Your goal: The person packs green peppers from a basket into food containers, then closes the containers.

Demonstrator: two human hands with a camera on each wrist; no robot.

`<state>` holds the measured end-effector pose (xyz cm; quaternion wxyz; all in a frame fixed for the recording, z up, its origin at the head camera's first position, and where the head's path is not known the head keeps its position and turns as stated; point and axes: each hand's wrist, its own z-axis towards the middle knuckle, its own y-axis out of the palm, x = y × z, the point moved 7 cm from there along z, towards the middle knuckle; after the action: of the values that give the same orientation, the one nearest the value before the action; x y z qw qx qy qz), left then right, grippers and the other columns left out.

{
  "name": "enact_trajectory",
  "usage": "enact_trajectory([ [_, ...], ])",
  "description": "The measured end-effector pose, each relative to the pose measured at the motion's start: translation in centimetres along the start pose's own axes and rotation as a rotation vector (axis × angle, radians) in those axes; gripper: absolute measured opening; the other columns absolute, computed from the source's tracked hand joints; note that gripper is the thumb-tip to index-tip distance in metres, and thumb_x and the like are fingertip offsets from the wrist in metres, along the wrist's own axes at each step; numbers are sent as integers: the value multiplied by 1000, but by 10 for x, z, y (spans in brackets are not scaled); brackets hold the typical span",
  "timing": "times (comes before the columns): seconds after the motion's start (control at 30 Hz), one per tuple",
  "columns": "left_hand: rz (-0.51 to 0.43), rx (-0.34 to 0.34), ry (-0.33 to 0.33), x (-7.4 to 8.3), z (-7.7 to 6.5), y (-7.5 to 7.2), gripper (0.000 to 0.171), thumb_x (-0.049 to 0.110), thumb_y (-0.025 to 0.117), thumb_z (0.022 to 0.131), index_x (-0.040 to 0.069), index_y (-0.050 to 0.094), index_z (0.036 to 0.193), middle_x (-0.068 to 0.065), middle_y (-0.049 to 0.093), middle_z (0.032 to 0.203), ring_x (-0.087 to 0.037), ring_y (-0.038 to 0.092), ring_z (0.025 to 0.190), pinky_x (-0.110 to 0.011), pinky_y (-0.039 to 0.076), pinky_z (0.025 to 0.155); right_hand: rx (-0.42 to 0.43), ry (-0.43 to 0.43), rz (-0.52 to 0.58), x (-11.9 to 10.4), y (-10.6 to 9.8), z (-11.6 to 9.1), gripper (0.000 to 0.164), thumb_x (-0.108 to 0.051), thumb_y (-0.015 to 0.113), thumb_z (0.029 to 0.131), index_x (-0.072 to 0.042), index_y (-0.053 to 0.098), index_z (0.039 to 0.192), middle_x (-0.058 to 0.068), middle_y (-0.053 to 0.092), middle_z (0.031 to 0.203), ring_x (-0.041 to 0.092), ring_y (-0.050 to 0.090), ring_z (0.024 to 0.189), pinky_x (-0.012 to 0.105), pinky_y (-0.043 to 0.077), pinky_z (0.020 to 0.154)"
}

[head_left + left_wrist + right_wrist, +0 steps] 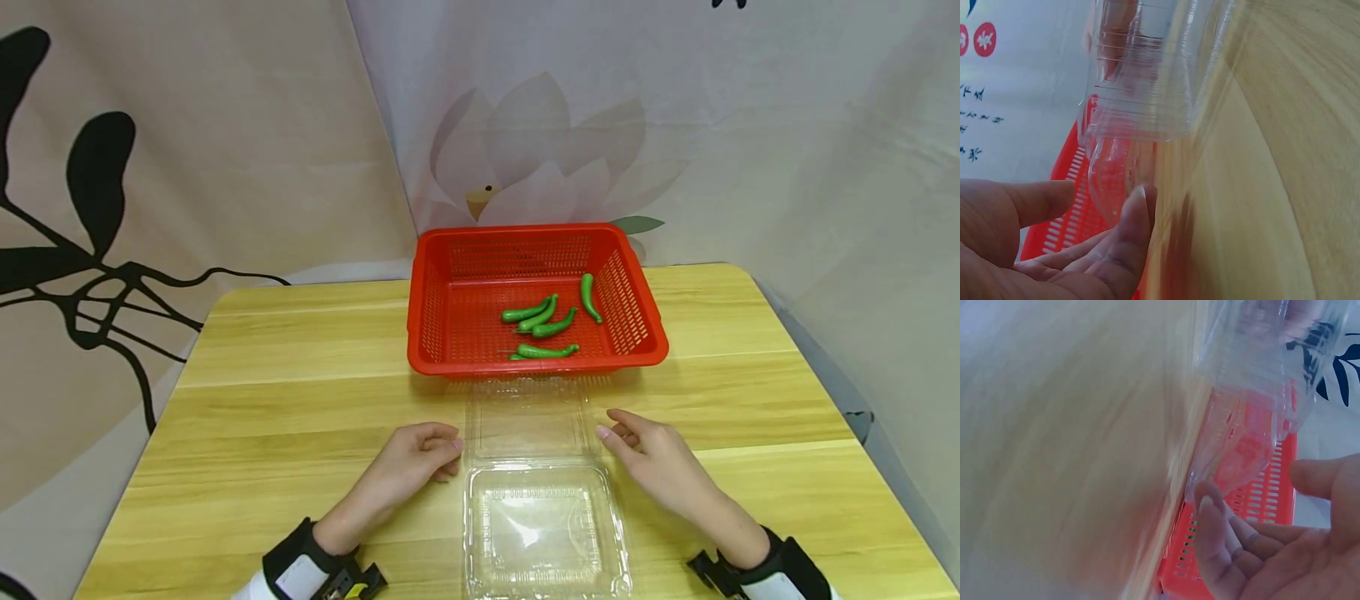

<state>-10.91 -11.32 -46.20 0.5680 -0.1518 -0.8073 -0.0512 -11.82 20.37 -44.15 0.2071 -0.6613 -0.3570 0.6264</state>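
So far, the clear hinged plastic box lies open but unfilled, my left hand and right hand loose beside it, gripping nothing. The slim green peppers all lie in the red plastic basket.

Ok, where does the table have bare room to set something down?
Bare tabletop lies left of the red basket and left hand, and right of the basket and right hand. Crowded: the middle strip, where the clear container runs between the hands toward the basket.
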Motion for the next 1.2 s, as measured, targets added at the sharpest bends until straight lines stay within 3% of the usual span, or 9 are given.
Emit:
enact_trajectory([
  [0.17, -47, -43, -11, -3, 4, 7, 39, 9, 66, 103, -20, 59, 128, -19, 72, 95, -20, 70, 75, -36, 64, 71, -27, 29, 62, 0, 7, 1, 59, -36, 65, 105, 10, 57, 141, 5, 75, 99, 11, 68, 80, 27, 54, 62],
  [0.43, -63, -59, -23, -6, 9, 12, 25, 8, 66, 103, -16, 69, 110, -13, 71, 86, -17, 71, 69, -33, 64, 67, -19, 35, 92, 2, 14, 0, 47, -28, 68, 104, 10, 64, 133, 8, 77, 97, 14, 71, 84, 26, 59, 67],
  [0.67, -60, -56, -21, -5, 9, 15, 24, 6, 69, 100, -15, 72, 109, -11, 72, 83, -15, 70, 67, -33, 64, 66, -40, 33, 113, 1, 19, 0, 44, -24, 70, 102, 10, 67, 129, 15, 77, 105, 12, 69, 81, 26, 58, 64],
  [0.93, -57, -57, -17, -3, 5, 16, 26, 5, 79, 92, -14, 69, 107, -16, 76, 85, -16, 70, 70, -33, 64, 68, -51, 19, 124, -2, 18, -5, 47, -25, 73, 101, 11, 66, 131, 10, 78, 98, 11, 70, 79, 25, 57, 62],
  [1.2, -25, -56, -13, -3, -1, 15, 18, 2, 84, 86, -5, 68, 92, -15, 76, 79, -16, 70, 69, -31, 62, 67, -64, -60, 144, -9, 17, -11, 52, -21, 75, 99, 16, 61, 133, -6, 71, 79, 6, 67, 71, 24, 55, 61],
])
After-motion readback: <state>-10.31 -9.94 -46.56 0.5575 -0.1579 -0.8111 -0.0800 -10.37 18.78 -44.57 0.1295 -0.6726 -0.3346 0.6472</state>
